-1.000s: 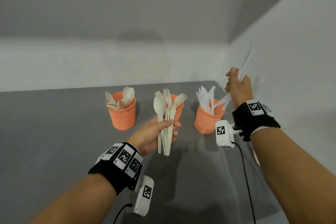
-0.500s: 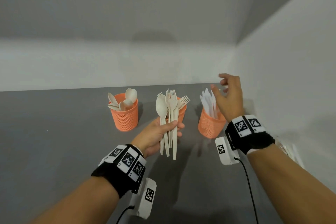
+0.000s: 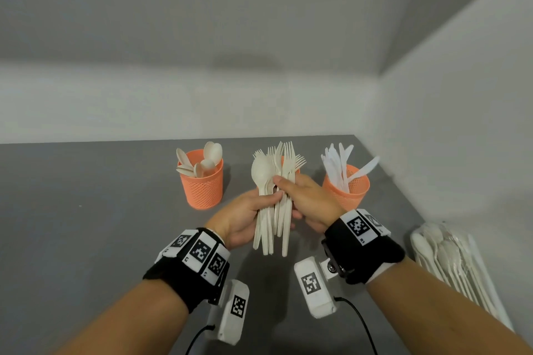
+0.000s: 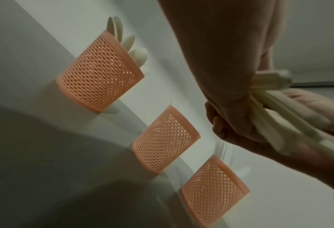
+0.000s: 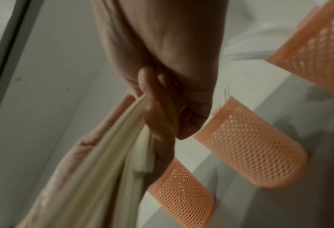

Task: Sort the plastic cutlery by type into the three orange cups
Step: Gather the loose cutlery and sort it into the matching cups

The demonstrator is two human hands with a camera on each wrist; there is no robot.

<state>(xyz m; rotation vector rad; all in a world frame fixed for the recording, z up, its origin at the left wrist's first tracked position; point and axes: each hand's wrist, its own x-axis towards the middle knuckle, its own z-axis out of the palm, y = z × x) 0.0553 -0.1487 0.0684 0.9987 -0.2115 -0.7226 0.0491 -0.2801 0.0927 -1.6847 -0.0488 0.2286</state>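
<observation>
Three orange mesh cups stand in a row on the grey table. The left cup (image 3: 202, 181) holds spoons, the right cup (image 3: 350, 187) holds white knives, and the middle cup (image 4: 165, 141) is mostly hidden behind my hands in the head view. My left hand (image 3: 248, 216) grips a bundle of cream forks and spoons (image 3: 274, 196) upright by the handles. My right hand (image 3: 302, 199) has come in from the right, thumb and fingers pinching fork handles in the same bundle (image 5: 123, 146).
A pile of loose cream cutlery (image 3: 450, 262) lies on the table at the right, close to the white side wall. The back wall runs just behind the cups. Bare grey table (image 3: 86, 225) stretches to the left.
My right hand dropped a white knife into the right cup, then swung left and down to the bundle and now pinches it. My left hand has kept hold of the bundle.
</observation>
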